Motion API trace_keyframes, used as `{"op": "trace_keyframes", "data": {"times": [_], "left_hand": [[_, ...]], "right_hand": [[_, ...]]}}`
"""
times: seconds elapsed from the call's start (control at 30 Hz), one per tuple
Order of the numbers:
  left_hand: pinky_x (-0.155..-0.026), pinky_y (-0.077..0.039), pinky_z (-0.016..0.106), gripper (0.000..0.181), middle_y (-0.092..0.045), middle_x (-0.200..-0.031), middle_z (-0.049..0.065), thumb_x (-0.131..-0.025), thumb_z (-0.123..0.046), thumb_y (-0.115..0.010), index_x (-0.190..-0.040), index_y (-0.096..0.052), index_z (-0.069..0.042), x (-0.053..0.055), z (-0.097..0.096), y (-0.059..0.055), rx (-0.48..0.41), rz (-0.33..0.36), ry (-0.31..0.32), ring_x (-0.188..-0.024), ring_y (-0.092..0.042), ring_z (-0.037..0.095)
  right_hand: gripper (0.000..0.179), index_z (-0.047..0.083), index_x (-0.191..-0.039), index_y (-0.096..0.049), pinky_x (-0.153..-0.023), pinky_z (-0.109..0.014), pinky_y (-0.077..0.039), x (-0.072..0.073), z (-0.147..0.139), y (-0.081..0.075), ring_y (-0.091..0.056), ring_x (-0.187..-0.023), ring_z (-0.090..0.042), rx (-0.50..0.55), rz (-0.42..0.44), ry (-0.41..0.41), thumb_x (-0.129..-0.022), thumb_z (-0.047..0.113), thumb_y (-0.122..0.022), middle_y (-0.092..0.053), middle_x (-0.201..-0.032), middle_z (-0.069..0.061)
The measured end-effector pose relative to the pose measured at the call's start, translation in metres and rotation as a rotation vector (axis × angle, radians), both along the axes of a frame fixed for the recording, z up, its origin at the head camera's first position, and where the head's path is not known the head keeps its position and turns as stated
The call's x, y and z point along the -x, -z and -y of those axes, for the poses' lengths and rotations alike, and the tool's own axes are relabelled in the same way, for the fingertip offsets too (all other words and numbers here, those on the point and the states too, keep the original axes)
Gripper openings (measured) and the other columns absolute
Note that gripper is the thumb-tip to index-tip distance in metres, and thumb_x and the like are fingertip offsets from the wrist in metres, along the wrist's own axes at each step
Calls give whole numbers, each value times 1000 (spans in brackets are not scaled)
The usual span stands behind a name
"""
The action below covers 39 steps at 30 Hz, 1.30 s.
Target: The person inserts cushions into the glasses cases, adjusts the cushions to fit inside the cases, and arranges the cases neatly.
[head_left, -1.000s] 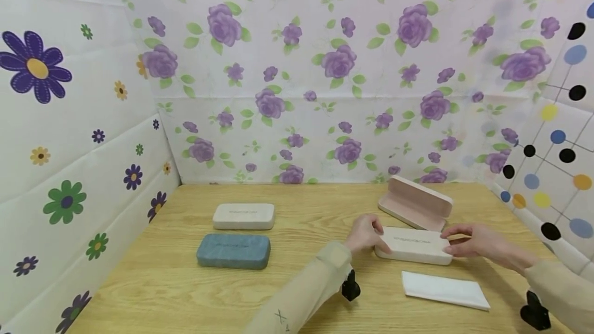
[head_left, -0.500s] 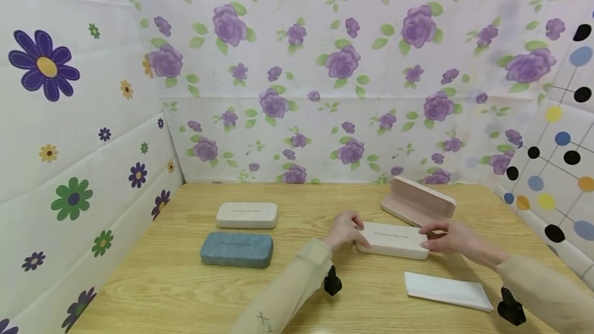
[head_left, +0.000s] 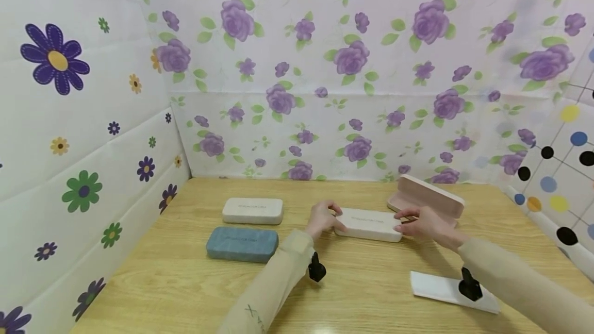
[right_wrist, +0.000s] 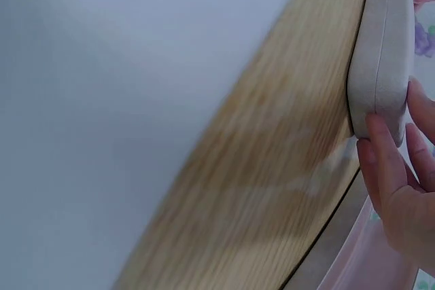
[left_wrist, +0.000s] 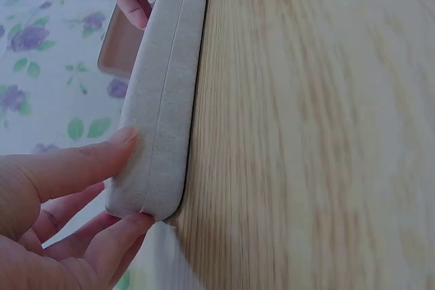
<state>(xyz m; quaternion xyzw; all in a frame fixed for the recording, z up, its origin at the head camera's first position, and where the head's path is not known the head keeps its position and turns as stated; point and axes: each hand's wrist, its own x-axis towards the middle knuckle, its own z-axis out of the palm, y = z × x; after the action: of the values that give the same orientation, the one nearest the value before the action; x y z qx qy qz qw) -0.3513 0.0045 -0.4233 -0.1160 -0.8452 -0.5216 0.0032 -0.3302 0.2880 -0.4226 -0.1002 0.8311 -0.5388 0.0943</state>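
Observation:
A closed cream glasses case [head_left: 368, 224] with faint lettering on its lid lies lengthwise between my hands, on or just above the table. My left hand [head_left: 323, 219] grips its left end; in the left wrist view the thumb presses the long side and fingertips touch the end of the case [left_wrist: 160, 93]. At the other end my right hand [head_left: 426, 226] pinches the case, and in the right wrist view the fingers of the right hand [right_wrist: 404, 195] are on its corner. Behind the right hand stands an opened glasses case [head_left: 429, 197] with a pink inside, partly hidden.
A second cream case [head_left: 252, 211] and a blue case [head_left: 242, 244], both closed, sit one behind the other on the left of the wooden table [head_left: 167, 272]. A folded white cloth [head_left: 438, 288] lies front right, partly under the right forearm. Flowered sheets [head_left: 320, 133] enclose the table.
Both hands have carried or slid the cream case leftward and slightly back, away from the opened case and the cloth. The camera view has shifted a little too. The other cases stayed put.

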Motion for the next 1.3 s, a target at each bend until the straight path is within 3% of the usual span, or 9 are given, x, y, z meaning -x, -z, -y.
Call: {"op": "trace_keyframes", "data": {"times": [0.3, 0.47, 0.6, 0.77, 0.93, 1.2, 1.3], "left_hand": [[-62, -45, 29, 38, -56, -94, 10, -56, 13, -79, -87, -60, 4, 12, 26, -6, -51, 18, -59, -78, -53, 21], [-68, -45, 31, 39, -56, -97, 13, -56, 15, -78, -89, -59, 6, 17, 39, -9, -46, 17, -81, -84, -49, 24], [-75, -44, 34, 39, -56, -100, 15, -56, 15, -78, -89, -59, 7, 17, 43, -11, -40, 10, -100, -91, -49, 29], [-69, -46, 31, 38, -56, -104, 14, -59, 15, -77, -91, -59, 7, 21, 45, -10, -78, 36, -101, -88, -54, 29], [-67, -46, 29, 38, -57, -102, 12, -60, 14, -77, -92, -59, 5, 28, 48, -5, -134, 35, -99, -89, -56, 28], [-68, -47, 29, 40, -57, -104, 12, -61, 13, -77, -96, -60, 6, 28, 53, 3, -215, 83, -62, -97, -56, 29], [-69, -48, 28, 40, -57, -105, 12, -61, 11, -77, -97, -61, 4, 29, 56, 6, -231, 93, -53, -98, -55, 28]], "right_hand": [[45, -6, -115, -57, -72, -32, -49, 25, 33, -4, -59, -90, -19, -49, -18, 30, -78, 15, -73, -57, -111, -19], [50, -7, -123, -50, -75, -30, -48, 40, 51, -4, -58, -94, -20, -18, 86, 51, -82, 14, -69, -56, -113, -23], [55, 5, -126, -51, -86, -41, -41, 40, 54, -6, -51, -106, -28, -108, 90, 41, -81, 29, -70, -49, -124, -18], [55, 9, -126, -52, -91, -49, -34, 38, 52, -10, -49, -109, -30, -167, 22, 3, -81, 35, -68, -49, -125, -14], [56, 3, -129, -48, -91, -48, -34, 41, 51, -12, -52, -105, -29, -108, 35, -56, -83, 30, -66, -47, -126, -19], [50, -7, -122, -51, -78, -33, -47, 51, 54, -3, -58, -92, -21, -8, 36, -2, -80, 14, -70, -50, -120, -26], [49, -4, -123, -51, -79, -33, -46, 51, 52, 2, -56, -99, -25, -31, 4, -38, -81, 15, -69, -48, -123, -24]]}}
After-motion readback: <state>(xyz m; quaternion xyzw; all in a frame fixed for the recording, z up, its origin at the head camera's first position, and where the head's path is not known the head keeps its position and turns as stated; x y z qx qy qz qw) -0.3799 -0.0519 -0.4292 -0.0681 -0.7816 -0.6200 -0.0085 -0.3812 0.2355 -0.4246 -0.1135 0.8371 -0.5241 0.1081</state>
